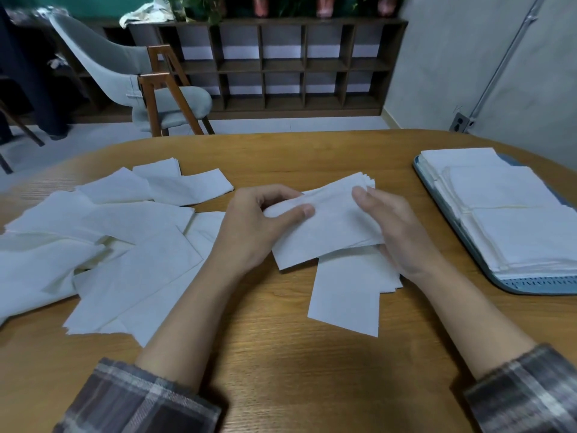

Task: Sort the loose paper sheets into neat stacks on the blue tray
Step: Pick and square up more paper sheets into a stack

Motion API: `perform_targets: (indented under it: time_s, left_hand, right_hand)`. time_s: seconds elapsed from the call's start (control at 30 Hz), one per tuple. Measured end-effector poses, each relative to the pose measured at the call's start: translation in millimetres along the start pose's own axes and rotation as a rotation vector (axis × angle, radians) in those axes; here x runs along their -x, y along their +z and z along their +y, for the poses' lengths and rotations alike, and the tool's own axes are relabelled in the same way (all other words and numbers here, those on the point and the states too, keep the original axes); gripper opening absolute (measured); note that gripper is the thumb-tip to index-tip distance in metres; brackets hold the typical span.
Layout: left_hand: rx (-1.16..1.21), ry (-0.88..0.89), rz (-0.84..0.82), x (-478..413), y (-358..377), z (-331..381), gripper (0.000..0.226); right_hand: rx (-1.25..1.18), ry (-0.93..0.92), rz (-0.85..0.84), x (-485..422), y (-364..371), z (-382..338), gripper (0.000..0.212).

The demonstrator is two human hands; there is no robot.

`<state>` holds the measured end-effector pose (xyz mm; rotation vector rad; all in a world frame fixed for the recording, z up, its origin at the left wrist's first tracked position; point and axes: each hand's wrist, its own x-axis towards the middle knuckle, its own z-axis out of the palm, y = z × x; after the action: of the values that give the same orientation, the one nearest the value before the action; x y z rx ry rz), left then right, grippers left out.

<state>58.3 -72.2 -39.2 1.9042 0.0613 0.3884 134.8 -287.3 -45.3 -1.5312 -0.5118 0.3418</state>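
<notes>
Table: pale brown wooden top (281, 354) with a rounded far edge, filling the lower view.
Shelf: dark wooden cubby unit (281, 67) at twelve o'clock, against the far wall.
Chair: grey padded seat on a wooden frame (103, 60) at eleven o'clock, beyond the table.
Loose pile: white rectangular paper sheets (125, 245) at nine o'clock, overlapping at all angles, some hanging over the table's edge.
Tray: blue plastic tray (543, 284) at three o'clock, on the table, well apart from the pile.
Sorted stacks: white sheets (512, 220) squared up in overlapping stacks, covering most of the tray.
Lower sheets: small white stack (346, 295) flat on the table at six o'clock of the hands, top edge tucked under the bundle.
Bundle: thin white sheaf (331, 220) at centre, held tilted above the table, far corner fanned.
Left hand (259, 223): grasping the bundle's nine o'clock end, thumb on top, fingers curled beneath.
Right hand (396, 226): pinching the three o'clock end, thumb on top, most fingers hidden below.
</notes>
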Motion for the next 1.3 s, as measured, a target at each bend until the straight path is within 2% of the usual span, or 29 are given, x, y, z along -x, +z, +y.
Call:
perform_targets:
  time_s: [0.17, 0.33, 0.47, 0.63, 0.73, 0.8, 0.97, 1.03, 1.1, 1.2, 1.3]
  left_hand:
    - [-0.001, -0.027, 0.043, -1.4, 0.7, -2.2, 0.008]
    - [-0.03, -0.024, 0.019, -1.0, 2.3, -1.4, 0.012]
    - [-0.037, -0.012, 0.032, -1.4, 3.6, -3.5, 0.017]
    - [-0.239, 0.076, 0.08, -1.5, 5.4, -8.2, 0.03]
    - [-0.09, 0.019, -0.034, -1.9, 5.5, -4.0, 0.019]
    - [-0.032, 0.034, -0.017, -1.3, 7.6, -2.8, 0.012]
    - [-0.067, 0.093, 0.104, 1.5, 15.3, -6.4, 0.017]
    - [-0.181, 0.134, 0.143, 3.2, 19.6, -7.4, 0.027]
    - [-0.31, 0.149, 0.162, 4.0, 22.5, -9.6, 0.035]
    - [-0.382, 0.007, 0.024, 6.4, 25.6, -11.5, 0.032]
    - [-0.5, -0.106, -0.157, 11.3, 32.9, -13.3, 0.04]
  right_hand:
    - [0.11, -0.064, -0.027, 2.6, 8.3, -1.2, 0.03]
    - [0.188, -0.102, 0.0, 1.5, 9.0, -1.6, 0.024]
    - [0.203, -0.113, -0.004, 2.2, 7.5, -0.9, 0.03]
    - [0.111, -0.157, -0.009, 2.9, 6.8, -5.1, 0.05]
    - [0.084, -0.164, 0.031, 2.7, 3.7, -7.7, 0.06]
    - [0.108, -0.163, 0.051, 2.0, 1.4, -7.9, 0.061]
    - [0.285, -0.156, -0.008, 1.1, -5.2, -9.1, 0.022]
    - [0.307, -0.112, 0.023, 0.2, -6.0, -7.0, 0.022]
    - [0.339, -0.11, 0.137, -3.0, -8.6, -1.9, 0.025]
    - [0.379, -0.097, 0.293, -10.4, -15.4, 9.0, 0.029]
    - [0.392, -0.098, 0.349, -13.8, -18.8, 15.9, 0.03]
